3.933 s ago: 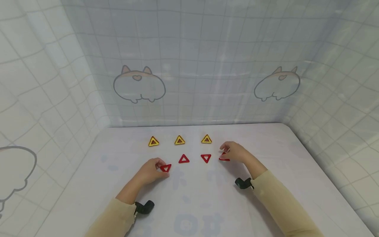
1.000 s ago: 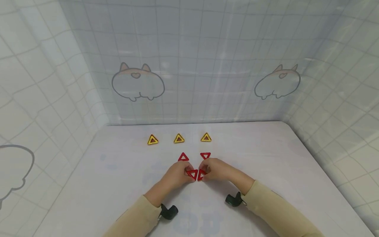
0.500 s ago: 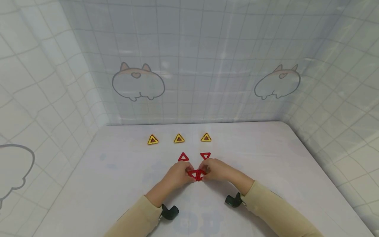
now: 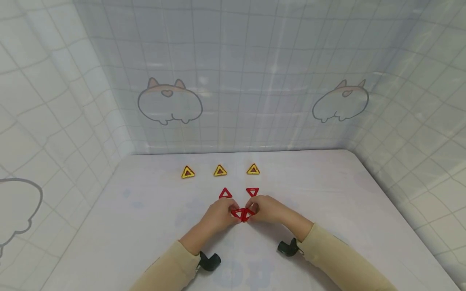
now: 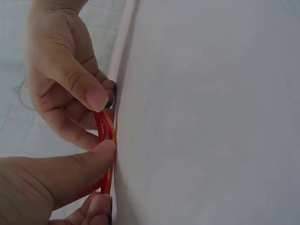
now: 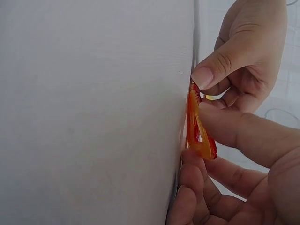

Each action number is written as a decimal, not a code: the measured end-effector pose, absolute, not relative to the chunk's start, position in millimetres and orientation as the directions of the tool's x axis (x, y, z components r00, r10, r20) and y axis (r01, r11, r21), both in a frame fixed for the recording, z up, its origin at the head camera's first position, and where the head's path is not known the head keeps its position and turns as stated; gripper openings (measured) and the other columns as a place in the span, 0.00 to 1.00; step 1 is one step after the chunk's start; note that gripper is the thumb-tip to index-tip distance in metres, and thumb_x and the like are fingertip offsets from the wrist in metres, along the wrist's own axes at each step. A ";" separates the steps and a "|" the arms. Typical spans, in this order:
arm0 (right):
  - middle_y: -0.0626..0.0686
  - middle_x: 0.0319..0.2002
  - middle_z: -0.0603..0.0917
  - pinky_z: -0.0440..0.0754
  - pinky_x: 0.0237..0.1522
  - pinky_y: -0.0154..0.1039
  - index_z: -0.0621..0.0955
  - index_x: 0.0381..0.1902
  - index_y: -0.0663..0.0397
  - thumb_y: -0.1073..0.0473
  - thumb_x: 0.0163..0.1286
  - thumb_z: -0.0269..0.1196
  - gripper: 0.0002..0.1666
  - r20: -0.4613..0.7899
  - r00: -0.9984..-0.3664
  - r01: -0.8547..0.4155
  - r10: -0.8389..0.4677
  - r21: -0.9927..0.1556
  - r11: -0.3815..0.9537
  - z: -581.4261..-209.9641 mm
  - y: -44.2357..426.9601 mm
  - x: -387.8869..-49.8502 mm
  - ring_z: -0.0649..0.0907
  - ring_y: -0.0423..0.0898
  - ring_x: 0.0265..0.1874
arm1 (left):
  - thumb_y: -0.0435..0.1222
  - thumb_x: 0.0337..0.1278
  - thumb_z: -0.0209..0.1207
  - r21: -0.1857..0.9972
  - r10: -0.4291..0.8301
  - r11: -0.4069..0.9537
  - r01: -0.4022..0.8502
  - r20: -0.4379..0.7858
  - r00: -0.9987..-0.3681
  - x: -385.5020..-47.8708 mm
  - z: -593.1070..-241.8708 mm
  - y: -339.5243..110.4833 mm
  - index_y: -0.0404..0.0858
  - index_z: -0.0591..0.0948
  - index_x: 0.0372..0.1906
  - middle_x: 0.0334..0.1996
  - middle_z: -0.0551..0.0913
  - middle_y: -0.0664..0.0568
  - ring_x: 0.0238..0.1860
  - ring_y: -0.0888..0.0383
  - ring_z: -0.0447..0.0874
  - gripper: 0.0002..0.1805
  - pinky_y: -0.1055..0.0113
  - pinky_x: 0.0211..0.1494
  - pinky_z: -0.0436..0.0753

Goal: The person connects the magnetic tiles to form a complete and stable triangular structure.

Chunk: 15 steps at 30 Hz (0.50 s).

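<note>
Near the middle of the table in the head view, my left hand (image 4: 218,214) pinches a red plastic triangle tile (image 4: 238,209) with an open centre. My right hand (image 4: 269,208) pinches a second red triangle tile (image 4: 250,218) just to its right. The two tiles touch along one edge. Thumbs and fingers cover parts of both. In the right wrist view, the right hand's tile (image 6: 202,149) looks orange-red, tilted against the other. Just beyond my hands lie a red triangle (image 4: 225,197) pointing away from me and another (image 4: 253,188) pointing toward me.
Three yellow triangles (image 4: 220,174) with brownish centres form a row toward the table's back edge. The white table (image 4: 145,226) meets grid-patterned curtains (image 4: 236,133) at the back and sides. A dark wrist camera (image 4: 210,262) sits at each sleeve cuff.
Both hands have come together at the middle from apart, each bringing a red triangle tile. A narrow gap between these tiles a second ago has closed. The other triangles stay put.
</note>
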State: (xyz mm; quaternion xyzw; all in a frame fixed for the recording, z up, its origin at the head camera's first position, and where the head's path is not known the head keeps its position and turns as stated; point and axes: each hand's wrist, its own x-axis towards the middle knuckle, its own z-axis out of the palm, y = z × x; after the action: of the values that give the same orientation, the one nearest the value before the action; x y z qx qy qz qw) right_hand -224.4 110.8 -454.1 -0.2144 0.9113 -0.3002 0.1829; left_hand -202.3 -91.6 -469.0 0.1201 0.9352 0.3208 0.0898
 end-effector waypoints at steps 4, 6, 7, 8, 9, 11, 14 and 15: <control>0.45 0.28 0.80 0.79 0.34 0.39 0.84 0.44 0.51 0.60 0.57 0.76 0.16 -0.196 -0.840 -0.293 -0.506 -0.621 0.727 -454.5 110.4 -225.0 0.78 0.44 0.31 | 0.38 0.50 0.75 0.637 0.248 0.759 0.132 -0.096 -0.964 -205.2 -465.2 -97.2 0.43 0.84 0.44 0.37 0.83 0.56 0.40 0.57 0.79 0.16 0.57 0.47 0.82; 0.45 0.28 0.80 0.78 0.34 0.39 0.84 0.44 0.51 0.59 0.57 0.76 0.16 -0.196 -0.841 -0.295 -0.505 -0.616 0.730 -454.6 110.3 -225.6 0.78 0.44 0.31 | 0.39 0.53 0.73 0.646 0.211 0.757 0.102 -0.094 -0.973 -208.6 -463.6 -101.4 0.45 0.84 0.45 0.38 0.83 0.57 0.41 0.57 0.80 0.14 0.58 0.48 0.82; 0.45 0.28 0.80 0.79 0.34 0.39 0.84 0.43 0.51 0.59 0.57 0.76 0.16 -0.198 -0.841 -0.294 -0.503 -0.614 0.732 -454.7 110.2 -225.9 0.78 0.44 0.31 | 0.39 0.54 0.72 0.646 0.194 0.757 0.094 -0.085 -0.977 -211.0 -463.3 -103.8 0.45 0.84 0.45 0.38 0.82 0.57 0.42 0.57 0.79 0.14 0.58 0.48 0.82; 0.45 0.29 0.80 0.79 0.34 0.39 0.84 0.43 0.50 0.59 0.57 0.76 0.17 -0.201 -0.842 -0.291 -0.500 -0.613 0.735 -454.6 110.3 -226.3 0.78 0.44 0.31 | 0.39 0.55 0.72 0.649 0.174 0.757 0.083 -0.077 -0.982 -213.9 -463.3 -106.3 0.45 0.84 0.45 0.38 0.82 0.57 0.42 0.57 0.79 0.13 0.59 0.48 0.82; 0.45 0.29 0.80 0.79 0.35 0.39 0.84 0.44 0.50 0.58 0.57 0.75 0.17 -0.205 -0.843 -0.288 -0.497 -0.609 0.739 -454.7 110.3 -226.6 0.78 0.44 0.32 | 0.39 0.55 0.72 0.653 0.155 0.753 0.076 -0.064 -0.986 -217.1 -463.1 -108.7 0.44 0.84 0.44 0.38 0.82 0.56 0.42 0.56 0.79 0.13 0.59 0.48 0.82; 0.45 0.30 0.80 0.79 0.35 0.39 0.83 0.44 0.49 0.58 0.57 0.75 0.17 -0.218 -0.844 -0.277 -0.490 -0.605 0.747 -455.5 110.5 -227.3 0.78 0.45 0.32 | 0.40 0.55 0.72 0.656 0.110 0.752 0.055 -0.043 -0.993 -224.4 -464.6 -113.5 0.43 0.83 0.45 0.38 0.81 0.54 0.41 0.55 0.78 0.14 0.58 0.47 0.82; 0.46 0.30 0.79 0.80 0.34 0.39 0.82 0.43 0.47 0.56 0.57 0.76 0.17 -0.234 -0.844 -0.266 -0.482 -0.598 0.756 -457.5 110.5 -228.2 0.78 0.45 0.32 | 0.41 0.54 0.73 0.662 0.053 0.750 0.012 -0.042 -0.998 -236.9 -469.6 -119.6 0.41 0.82 0.50 0.42 0.81 0.50 0.44 0.53 0.78 0.20 0.56 0.50 0.82; 0.46 0.30 0.79 0.79 0.33 0.39 0.82 0.43 0.47 0.56 0.57 0.76 0.17 -0.239 -0.844 -0.262 -0.480 -0.597 0.758 -458.3 110.4 -228.3 0.78 0.45 0.32 | 0.42 0.54 0.73 0.662 0.041 0.749 -0.003 -0.050 -0.998 -241.1 -471.8 -121.1 0.41 0.82 0.53 0.44 0.81 0.49 0.45 0.52 0.78 0.22 0.55 0.51 0.82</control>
State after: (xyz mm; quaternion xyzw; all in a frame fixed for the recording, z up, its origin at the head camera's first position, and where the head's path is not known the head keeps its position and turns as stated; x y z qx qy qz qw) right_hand -228.3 110.4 -458.3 -0.2022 0.9176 -0.2828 0.1925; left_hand -241.1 -121.1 -471.8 0.0102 0.9347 0.3541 0.0306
